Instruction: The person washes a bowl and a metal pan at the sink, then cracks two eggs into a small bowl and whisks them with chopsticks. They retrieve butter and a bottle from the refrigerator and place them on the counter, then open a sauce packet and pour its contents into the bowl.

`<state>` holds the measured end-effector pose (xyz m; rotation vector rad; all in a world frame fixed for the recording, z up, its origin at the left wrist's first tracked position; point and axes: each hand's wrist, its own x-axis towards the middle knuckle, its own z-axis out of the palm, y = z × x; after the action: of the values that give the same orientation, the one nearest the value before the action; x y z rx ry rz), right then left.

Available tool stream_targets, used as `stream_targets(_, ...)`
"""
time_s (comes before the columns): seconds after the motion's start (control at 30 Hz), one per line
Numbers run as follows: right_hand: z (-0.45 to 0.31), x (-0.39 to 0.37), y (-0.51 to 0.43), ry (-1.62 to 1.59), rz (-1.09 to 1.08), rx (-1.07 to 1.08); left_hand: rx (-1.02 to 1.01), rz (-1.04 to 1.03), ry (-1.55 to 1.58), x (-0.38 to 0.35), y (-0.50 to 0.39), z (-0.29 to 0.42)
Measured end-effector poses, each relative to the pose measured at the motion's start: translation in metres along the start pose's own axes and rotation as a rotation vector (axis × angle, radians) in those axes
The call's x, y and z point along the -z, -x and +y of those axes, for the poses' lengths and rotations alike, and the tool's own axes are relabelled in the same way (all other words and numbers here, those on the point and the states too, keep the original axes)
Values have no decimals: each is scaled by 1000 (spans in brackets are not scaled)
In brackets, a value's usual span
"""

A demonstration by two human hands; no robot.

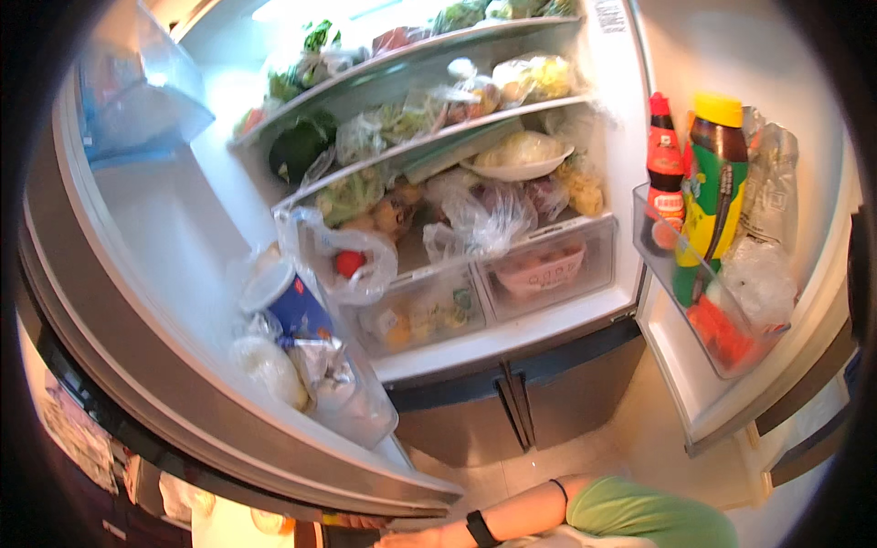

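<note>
My right arm crosses the bottom of the view from a green sleeve, with a black band at the wrist. My right hand [418, 537] is cut off by the lower edge, so its grip is hidden. A few blurred fingers [363, 522], apparently of my left hand, show by the lower edge of the refrigerator's left door [274, 438]. What they hold cannot be made out. Before me the refrigerator stands open. A bag with a red round item [350, 263] hangs over the front of the lower shelf. Beside it a blue tub [300, 308] sits in the left door bin.
Bagged vegetables [390, 122] and a covered white plate [522, 156] fill the shelves. Below, a clear drawer [599, 257] holds a pink bowl [545, 270]. The right door bin [661, 229] carries a yellow-capped bottle [716, 185] and a red-capped bottle [664, 164]. Both doors swing outward.
</note>
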<state>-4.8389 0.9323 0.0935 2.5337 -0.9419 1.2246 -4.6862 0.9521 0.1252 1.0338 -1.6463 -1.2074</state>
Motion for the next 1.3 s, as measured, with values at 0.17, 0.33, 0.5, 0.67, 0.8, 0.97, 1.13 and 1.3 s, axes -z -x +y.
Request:
stream_targets(0.17, -9, 26, -17, -173, -237, -243, -15, 16, -42, -1, 11, -2)
stream_targets(0.33, -13, 65, -22, -786, -94, -232, -16, 48, -65, -4, 12, 3)
stream_targets(0.5, -13, 88, -22, -661, 105, -178, -25, 76, -79, -2, 18, 6)
stream_targets(0.67, -5, 102, -16, -612, 41, -174, -45, 116, -99, 0, 29, -2)
stream_targets(0.8, -10, 100, -21, -683, 127, -31, -41, 65, -18, 3, 26, -7)
stream_targets(0.97, -11, 87, -20, -135, 192, 20, -53, 78, 124, 4, 14, -9)
stream_targets(1.13, -3, 70, -19, -147, 176, 11, 27, 116, 159, 4, 4, -17)
stream_targets(1.3, -6, 58, -21, -79, 338, 38, 81, 71, 169, 15, -11, -27)
